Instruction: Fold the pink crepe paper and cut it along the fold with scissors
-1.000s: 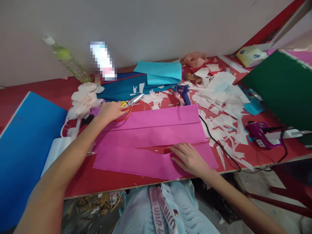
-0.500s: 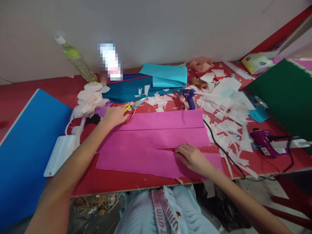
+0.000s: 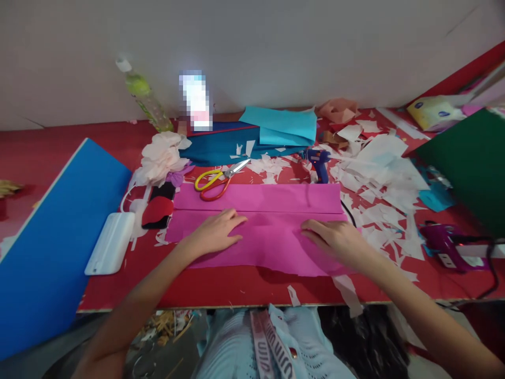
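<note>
Pink paper sheet (image 3: 272, 197) flat on red tabletop (image 3: 221, 289), dead ahead at 12 o'clock; long straight crease across upper part, lower edge slightly uneven. Left hand (image 3: 215, 234) and right hand (image 3: 331, 237) both flat on sheet, well apart; fingers (image 3: 232, 223) lightly spread, no pinch. Orange-and-yellow-handled scissors (image 3: 215, 181) just beyond sheet, 11 o'clock.

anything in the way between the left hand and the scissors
Nothing blocks it. The left hand rests on the pink paper, and the scissors lie at the paper's far edge. Only that flat paper lies between them.
</note>
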{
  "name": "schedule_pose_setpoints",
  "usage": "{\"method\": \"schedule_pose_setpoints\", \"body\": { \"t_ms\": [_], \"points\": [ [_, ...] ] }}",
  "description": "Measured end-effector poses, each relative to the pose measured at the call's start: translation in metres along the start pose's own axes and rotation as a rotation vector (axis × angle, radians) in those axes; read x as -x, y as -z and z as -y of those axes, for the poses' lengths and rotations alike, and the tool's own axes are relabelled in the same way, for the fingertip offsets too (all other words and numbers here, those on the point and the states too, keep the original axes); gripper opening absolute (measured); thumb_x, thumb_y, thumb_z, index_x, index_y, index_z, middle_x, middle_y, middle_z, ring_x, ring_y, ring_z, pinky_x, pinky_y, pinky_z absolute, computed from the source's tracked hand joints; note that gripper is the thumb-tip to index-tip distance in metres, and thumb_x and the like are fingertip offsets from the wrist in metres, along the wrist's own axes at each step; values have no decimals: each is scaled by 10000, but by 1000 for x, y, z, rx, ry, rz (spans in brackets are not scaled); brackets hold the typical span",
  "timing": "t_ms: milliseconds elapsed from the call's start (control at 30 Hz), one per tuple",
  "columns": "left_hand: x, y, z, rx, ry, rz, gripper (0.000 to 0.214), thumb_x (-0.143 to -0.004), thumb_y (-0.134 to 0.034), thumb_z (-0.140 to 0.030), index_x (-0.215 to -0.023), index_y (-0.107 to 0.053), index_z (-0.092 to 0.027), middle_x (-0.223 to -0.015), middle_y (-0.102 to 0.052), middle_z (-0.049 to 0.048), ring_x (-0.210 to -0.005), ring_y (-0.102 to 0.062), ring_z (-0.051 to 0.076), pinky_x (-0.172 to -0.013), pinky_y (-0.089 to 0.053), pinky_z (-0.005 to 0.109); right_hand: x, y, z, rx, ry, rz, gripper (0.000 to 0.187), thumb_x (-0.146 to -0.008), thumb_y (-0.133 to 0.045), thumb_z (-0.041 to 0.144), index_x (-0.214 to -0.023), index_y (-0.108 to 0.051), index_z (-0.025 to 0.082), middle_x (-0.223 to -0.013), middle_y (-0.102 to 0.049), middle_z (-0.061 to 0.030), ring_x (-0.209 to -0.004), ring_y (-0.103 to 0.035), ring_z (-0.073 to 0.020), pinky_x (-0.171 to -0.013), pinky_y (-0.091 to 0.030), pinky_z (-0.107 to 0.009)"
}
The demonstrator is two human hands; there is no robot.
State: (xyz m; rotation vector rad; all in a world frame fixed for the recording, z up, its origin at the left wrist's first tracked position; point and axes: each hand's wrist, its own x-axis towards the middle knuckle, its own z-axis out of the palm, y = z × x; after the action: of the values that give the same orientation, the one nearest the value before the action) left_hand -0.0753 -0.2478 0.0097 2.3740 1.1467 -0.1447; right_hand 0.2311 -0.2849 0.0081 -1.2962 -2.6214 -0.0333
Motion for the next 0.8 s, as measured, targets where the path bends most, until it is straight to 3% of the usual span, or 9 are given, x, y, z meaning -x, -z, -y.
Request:
{"method": "schedule_pose_setpoints", "body": {
  "t_ms": [167,400,500,667,800],
  "points": [
    [4,-12,17,1,-2,-72,333,-891,-457,-313,-1199,-510,-195,-1148,-496,86,-1086,-491,216,-954,-390,345,-13,16,-4,20,64,2,354,-967,-320,300,-872,-640,182,-630,-671,-44,-506,-568,-138,-481,-293,-262],
    [15,0,25,45,48,39,207,-910,-376,-298,-903,-546,-181,-966,-593,65,-888,-560,199,-783,-438,311,-29,20,-23,56,33,35,394,-971,-285,358,-903,-637,193,-630,-668,-37,-493,-560,-142,-478,-292,-252],
    [22,12,33,116,128,64,217,-903,-376,-316,-968,-544,-194,-979,-640,50,-895,-589,198,-776,-445,302,-33,17,-34,28,-24,79,375,-963,-312,366,-933,-639,186,-688,-689,-59,-530,-592,-167,-490,-327,-261],
    [35,16,52,198,158,144,366,-863,-427,-295,-1212,-515,-232,-1265,-594,57,-1121,-559,206,-947,-414,325,-27,-2,-55,-128,-152,149,311,-941,-374,346,-929,-635,178,-778,-700,-88,-626,-637,-210,-537,-414,-288],
    [34,13,60,185,258,13,369,-876,-404,-306,-1207,-539,-217,-1279,-590,65,-1158,-545,208,-983,-406,336,-17,-22,-72,-175,-188,183,292,-935,-377,347,-933,-625,193,-783,-696,-76,-622,-635,-216,-542,-434,-301]
  ]
}}
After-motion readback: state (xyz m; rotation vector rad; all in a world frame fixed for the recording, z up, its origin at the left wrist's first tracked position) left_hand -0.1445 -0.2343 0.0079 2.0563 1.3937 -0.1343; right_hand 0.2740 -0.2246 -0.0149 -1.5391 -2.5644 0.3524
